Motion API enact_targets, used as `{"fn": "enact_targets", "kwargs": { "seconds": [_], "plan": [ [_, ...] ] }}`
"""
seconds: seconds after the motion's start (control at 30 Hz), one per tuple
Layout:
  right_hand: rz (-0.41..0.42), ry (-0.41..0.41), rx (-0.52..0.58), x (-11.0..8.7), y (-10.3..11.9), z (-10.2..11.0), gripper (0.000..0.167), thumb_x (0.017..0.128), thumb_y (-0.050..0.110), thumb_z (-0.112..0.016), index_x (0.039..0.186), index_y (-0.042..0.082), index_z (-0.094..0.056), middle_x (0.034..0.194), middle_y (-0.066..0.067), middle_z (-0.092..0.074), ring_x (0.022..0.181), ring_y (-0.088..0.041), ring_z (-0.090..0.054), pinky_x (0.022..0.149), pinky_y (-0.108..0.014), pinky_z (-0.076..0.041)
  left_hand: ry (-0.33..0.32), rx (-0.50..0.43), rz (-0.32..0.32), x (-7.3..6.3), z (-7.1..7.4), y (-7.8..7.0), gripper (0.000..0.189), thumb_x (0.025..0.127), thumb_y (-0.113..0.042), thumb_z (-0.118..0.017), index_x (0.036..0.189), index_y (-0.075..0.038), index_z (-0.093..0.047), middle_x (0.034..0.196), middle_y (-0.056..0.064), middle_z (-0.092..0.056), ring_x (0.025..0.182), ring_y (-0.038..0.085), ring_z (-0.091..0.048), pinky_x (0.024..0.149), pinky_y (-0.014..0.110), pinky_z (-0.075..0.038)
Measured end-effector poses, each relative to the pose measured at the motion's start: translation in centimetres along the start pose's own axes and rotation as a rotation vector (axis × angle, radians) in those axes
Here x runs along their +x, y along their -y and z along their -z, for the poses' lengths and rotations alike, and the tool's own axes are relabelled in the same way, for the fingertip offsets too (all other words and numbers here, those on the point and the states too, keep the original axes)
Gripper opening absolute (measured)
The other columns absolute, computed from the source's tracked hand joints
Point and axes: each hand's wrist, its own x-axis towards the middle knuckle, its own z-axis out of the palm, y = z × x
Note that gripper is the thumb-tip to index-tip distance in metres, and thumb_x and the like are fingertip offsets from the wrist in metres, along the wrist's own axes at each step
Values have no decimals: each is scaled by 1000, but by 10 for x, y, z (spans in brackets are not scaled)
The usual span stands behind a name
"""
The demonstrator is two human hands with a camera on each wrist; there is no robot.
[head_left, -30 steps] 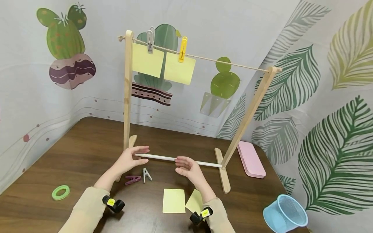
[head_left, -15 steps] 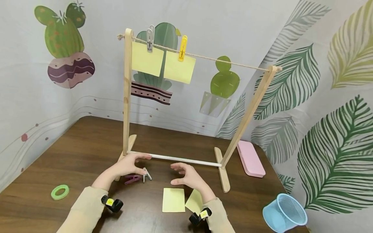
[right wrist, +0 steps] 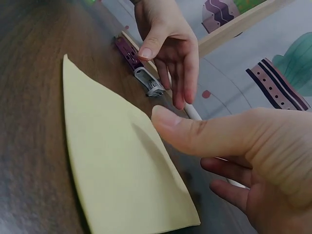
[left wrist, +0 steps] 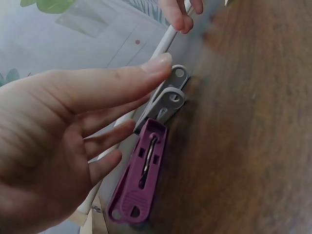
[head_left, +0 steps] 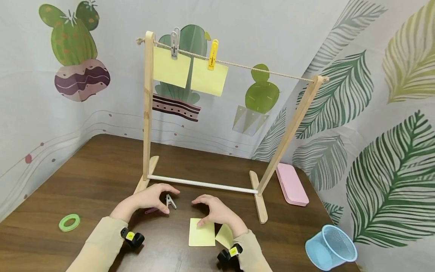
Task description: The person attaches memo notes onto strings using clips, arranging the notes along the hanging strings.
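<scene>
My left hand (head_left: 149,198) hovers over two clothespins, thumb and fingers apart with nothing between them. Partly covered by it in the head view is a purple clothespin (left wrist: 139,180); a grey clothespin (head_left: 170,202) lies just beside the thumb. My right hand (head_left: 219,212) is held loosely curved above a square yellow sticky note (head_left: 202,238), its thumb overlapping the note's upper edge in the head view. A second yellow note (head_left: 225,235) lies partly hidden under that wrist. Overhead, a grey clothespin (head_left: 174,45) and a yellow clothespin (head_left: 213,54) each hold a yellow note on the rope.
A wooden frame with a rope (head_left: 261,70) on top and a white bar (head_left: 204,184) at its foot stands behind the hands. On the left lies a green ring (head_left: 69,223). At right are a pink case (head_left: 292,185) and a blue mesh cup (head_left: 329,249).
Both hands have drawn back from the white bar toward the near side of the table. The left now hangs over the loose clothespins, the right over the square note.
</scene>
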Motion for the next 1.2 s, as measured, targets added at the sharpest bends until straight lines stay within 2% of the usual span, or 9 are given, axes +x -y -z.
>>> {"fn": "enact_targets", "kwargs": {
  "seconds": [0.13,0.3,0.47,0.93,1.2],
  "plan": [
    [27,17,-43,1,0,-1,72,67,26,-90,131,9,-61,131,-6,-61,125,-21,-54,108,-32,-40,28,-16,-9,0,0,0,65,65,-16,-89,125,-4,-64,125,9,-66,124,36,-52,103,52,-38],
    [84,21,-93,3,-2,-3,72,67,25,-90,129,6,-61,129,-8,-62,122,-22,-56,105,-31,-43,52,-37,-34,1,2,-1,63,64,-7,-87,122,-3,-65,117,7,-70,116,29,-57,98,42,-41],
    [40,33,-74,3,0,-3,71,67,24,-90,130,8,-61,131,-6,-61,124,-21,-55,107,-30,-41,58,-28,-36,0,2,-2,58,64,-2,-84,120,-2,-66,113,7,-72,108,25,-62,92,34,-46],
    [-3,-13,-60,3,-1,-6,62,73,22,-86,128,7,-63,132,-9,-60,127,-25,-53,108,-35,-41,42,31,-68,1,0,-2,44,75,-11,-82,116,-3,-69,108,4,-73,107,25,-64,92,38,-49],
    [-6,-100,-81,3,-1,-8,55,74,19,-85,124,5,-65,124,-9,-65,119,-25,-58,104,-35,-45,26,48,-55,6,-4,-2,40,77,-11,-80,114,0,-69,108,6,-73,103,23,-66,87,31,-51]
  ]
}}
